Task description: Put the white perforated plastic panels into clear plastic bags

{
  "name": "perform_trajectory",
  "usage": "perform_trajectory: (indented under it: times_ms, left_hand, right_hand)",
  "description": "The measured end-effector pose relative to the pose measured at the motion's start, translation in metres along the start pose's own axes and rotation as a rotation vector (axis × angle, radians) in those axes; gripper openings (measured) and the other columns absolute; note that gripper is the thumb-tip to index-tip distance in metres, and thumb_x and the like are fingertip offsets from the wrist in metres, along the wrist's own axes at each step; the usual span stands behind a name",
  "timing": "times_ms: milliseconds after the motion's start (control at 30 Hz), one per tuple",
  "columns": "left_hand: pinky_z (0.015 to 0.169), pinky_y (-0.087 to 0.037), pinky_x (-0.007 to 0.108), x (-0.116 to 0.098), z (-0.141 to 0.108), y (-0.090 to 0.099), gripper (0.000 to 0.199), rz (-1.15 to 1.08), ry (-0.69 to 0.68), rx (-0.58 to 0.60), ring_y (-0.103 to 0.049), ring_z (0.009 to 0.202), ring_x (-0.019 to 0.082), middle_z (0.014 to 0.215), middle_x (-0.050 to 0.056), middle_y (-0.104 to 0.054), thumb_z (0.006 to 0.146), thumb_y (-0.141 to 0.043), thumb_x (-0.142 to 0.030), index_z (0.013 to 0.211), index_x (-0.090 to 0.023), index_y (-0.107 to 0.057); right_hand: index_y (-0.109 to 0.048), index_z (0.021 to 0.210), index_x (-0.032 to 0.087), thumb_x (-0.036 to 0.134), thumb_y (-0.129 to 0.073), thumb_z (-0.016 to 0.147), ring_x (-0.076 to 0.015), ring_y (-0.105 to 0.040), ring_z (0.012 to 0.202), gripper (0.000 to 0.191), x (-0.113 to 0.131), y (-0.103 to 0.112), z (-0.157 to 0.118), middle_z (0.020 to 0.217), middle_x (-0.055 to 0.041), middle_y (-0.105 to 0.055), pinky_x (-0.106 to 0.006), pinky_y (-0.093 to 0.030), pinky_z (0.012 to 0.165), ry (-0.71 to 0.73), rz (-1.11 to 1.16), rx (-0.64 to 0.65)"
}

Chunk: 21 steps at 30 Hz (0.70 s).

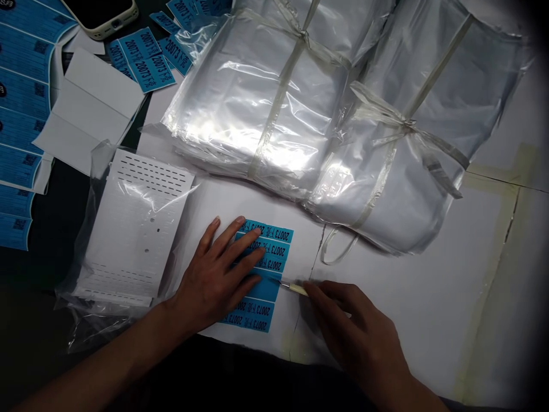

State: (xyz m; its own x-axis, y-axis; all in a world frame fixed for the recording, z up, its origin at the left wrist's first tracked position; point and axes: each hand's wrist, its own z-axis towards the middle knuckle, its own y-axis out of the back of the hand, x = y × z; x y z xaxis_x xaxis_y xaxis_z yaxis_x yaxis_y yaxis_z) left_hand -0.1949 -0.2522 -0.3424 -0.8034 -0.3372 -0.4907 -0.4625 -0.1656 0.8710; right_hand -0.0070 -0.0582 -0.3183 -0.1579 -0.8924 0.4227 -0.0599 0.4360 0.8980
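Observation:
A blue label sheet (266, 290) printed with "20073" and Chinese characters lies on the white paper-covered surface. Fingers spread, my left hand (218, 269) rests flat on it and hides its left side. My right hand (358, 329) pinches a craft knife (297, 288) with a pale handle and a thin metal tip. That tip touches or hovers just over the sheet's right edge, beside a plain blue strip; I cannot tell which. Left of my left hand is a white slotted panel (137, 229) inside a clear plastic bag.
Two tied bundles of clear plastic bags, a left bundle (240, 114) and a right bundle (429, 189), lie behind my hands. Back left are blue labels (141, 60), folded white paper (90, 109), larger blue sheets (21, 97) and a phone (100, 14). Tape (489, 274) runs along the right.

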Motion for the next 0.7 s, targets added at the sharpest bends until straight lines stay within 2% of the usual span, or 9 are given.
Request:
perform_trajectory:
  times_ms: [267,700]
  left_hand:
    - [0.114,-0.015,0.057,0.001,0.003,0.001,0.041,-0.009,0.019,0.018,-0.021,0.138,0.029,0.144,0.003,-0.040,0.088,-0.054,-0.031,0.127,-0.022,-0.049]
    - [0.115,-0.014,0.056,0.001,0.001,-0.001,0.040,-0.002,0.028,0.022,-0.019,0.139,0.028,0.145,0.002,-0.039,0.089,-0.053,-0.032,0.127,-0.022,-0.050]
  right_hand:
    - [-0.054,0.126,0.020,0.006,-0.059,0.082,-0.0173,-0.057,0.089,0.047,0.009,-0.003,0.023,0.101,-0.0085,-0.062,-0.027,-0.050,0.070,0.083,0.015,-0.030]
    - [-0.052,0.128,0.021,0.006,-0.059,0.083,-0.0180,-0.056,0.091,0.048,0.010,-0.006,0.025,0.102,-0.0086,-0.061,-0.027,-0.049,0.071,0.086,0.009,-0.011]
